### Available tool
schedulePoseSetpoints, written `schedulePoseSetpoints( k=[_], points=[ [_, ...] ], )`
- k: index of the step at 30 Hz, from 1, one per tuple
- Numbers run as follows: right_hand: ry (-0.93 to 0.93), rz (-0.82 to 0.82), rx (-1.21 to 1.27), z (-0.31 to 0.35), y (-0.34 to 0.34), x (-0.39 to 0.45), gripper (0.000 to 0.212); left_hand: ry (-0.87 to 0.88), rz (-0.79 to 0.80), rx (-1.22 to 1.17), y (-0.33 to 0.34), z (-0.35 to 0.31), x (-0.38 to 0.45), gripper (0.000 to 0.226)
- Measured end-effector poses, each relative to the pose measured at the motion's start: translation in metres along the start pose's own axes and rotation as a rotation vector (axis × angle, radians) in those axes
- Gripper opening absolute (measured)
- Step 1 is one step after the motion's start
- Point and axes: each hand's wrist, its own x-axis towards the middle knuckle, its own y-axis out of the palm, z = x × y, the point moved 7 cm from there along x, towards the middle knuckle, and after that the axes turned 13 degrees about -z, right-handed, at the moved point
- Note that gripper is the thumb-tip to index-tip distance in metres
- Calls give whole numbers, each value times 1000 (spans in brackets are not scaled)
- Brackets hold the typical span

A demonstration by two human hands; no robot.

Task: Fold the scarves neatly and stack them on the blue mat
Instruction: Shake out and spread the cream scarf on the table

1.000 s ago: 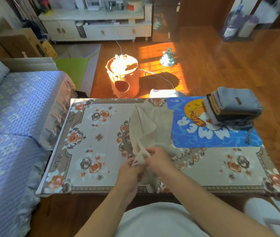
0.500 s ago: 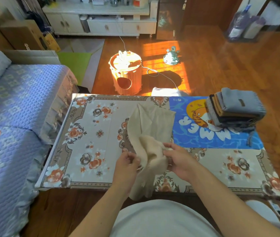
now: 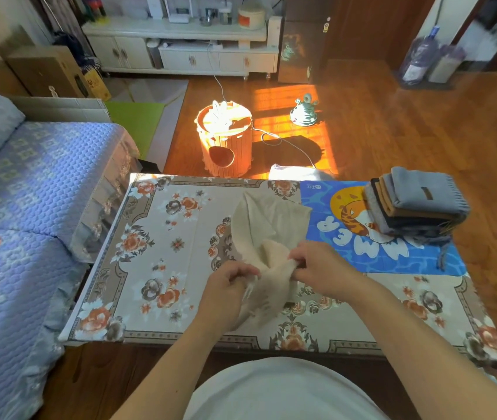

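Observation:
A cream scarf (image 3: 267, 228) lies on the floral table cover (image 3: 162, 244), its far part flat and its near end bunched and lifted. My left hand (image 3: 226, 286) pinches the near end on its left side. My right hand (image 3: 320, 268) pinches it on the right. The blue mat (image 3: 359, 253) with a cartoon tiger lies at the table's right. A stack of folded scarves (image 3: 417, 204), grey on top with brown and dark ones under it, sits on the mat's far right corner, fringe hanging over the edge.
A blue quilted sofa (image 3: 13, 207) borders the table on the left. On the wooden floor beyond stand an orange wooden barrel (image 3: 226, 140) with a cable and a small green ornament (image 3: 304, 110). A white cabinet (image 3: 186, 47) lines the back wall.
The hands lifted the near end of the cream scarf off the table and drew apart a little, spreading the bunched cloth between them. The stack has not moved.

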Motion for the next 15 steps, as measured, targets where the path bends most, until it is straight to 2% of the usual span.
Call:
schedulePoseSetpoints(
  k=[2,4,7,9,11,15],
  points=[
    [-223,-91,-154,10,-5,0,2,-20,23,-31,-1,1,-2,43],
    [-370,-60,-114,21,-5,-4,6,-33,60,-46,0,1,-5,44],
    [-258,231,14,30,8,-10,29,-177,68,-193,3,9,-4,39],
    [-229,357,-54,28,21,-6,20,-257,58,-320,5,15,-2,34],
    [-216,423,-115,25,26,-1,8,-241,30,-344,4,19,1,35],
    [-151,557,33,28,19,0,24,-194,57,-359,1,22,7,40]
  ],
)
